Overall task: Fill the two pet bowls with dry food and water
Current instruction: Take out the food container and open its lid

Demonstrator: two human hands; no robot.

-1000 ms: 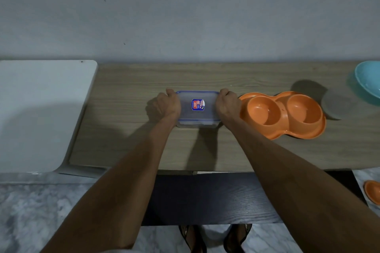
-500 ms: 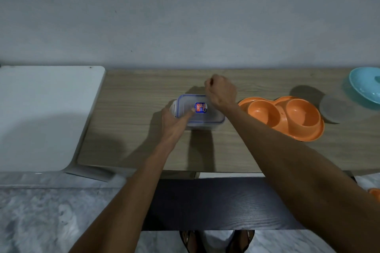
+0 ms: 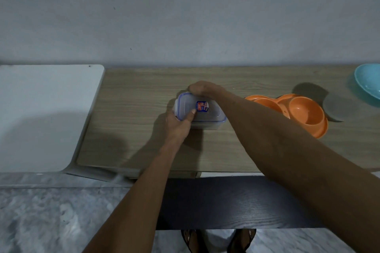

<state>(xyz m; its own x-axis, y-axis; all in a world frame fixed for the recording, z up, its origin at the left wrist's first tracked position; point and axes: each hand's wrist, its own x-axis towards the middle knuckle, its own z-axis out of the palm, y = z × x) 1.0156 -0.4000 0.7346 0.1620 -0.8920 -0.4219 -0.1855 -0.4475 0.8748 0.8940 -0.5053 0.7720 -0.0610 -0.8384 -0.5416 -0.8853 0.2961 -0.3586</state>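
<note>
Nearest to us, our sandalled feet stand on the pale marbled floor, below a dark wood-grain panel. Beyond that begins the light wood-grain tabletop.

Our left hand grips the near left corner of a clear rectangular plastic container with a blue-rimmed snap lid: the thumb lies pressed flat on the lid, and the other fingers wrap around the left end, mostly hidden. Just past the thumb tip, the lid carries a small blue, red and white label; its writing is too small to read. The contents cannot be made out through the cloudy walls.

Our right hand rests curled over the far edge of the lid, fingers bent together down behind it; whether they pinch a latch we cannot tell.

To the right of that hand, partly behind the forearm, sits the orange plastic double pet bowl, both wells bare orange. Farther right lie a grey round translucent lid and a turquoise plastic bowl at the frame's edge. Left of the fingers, well apart, a white rounded-corner surface adjoins the tabletop. Behind everything rises a plain grey wall.
</note>
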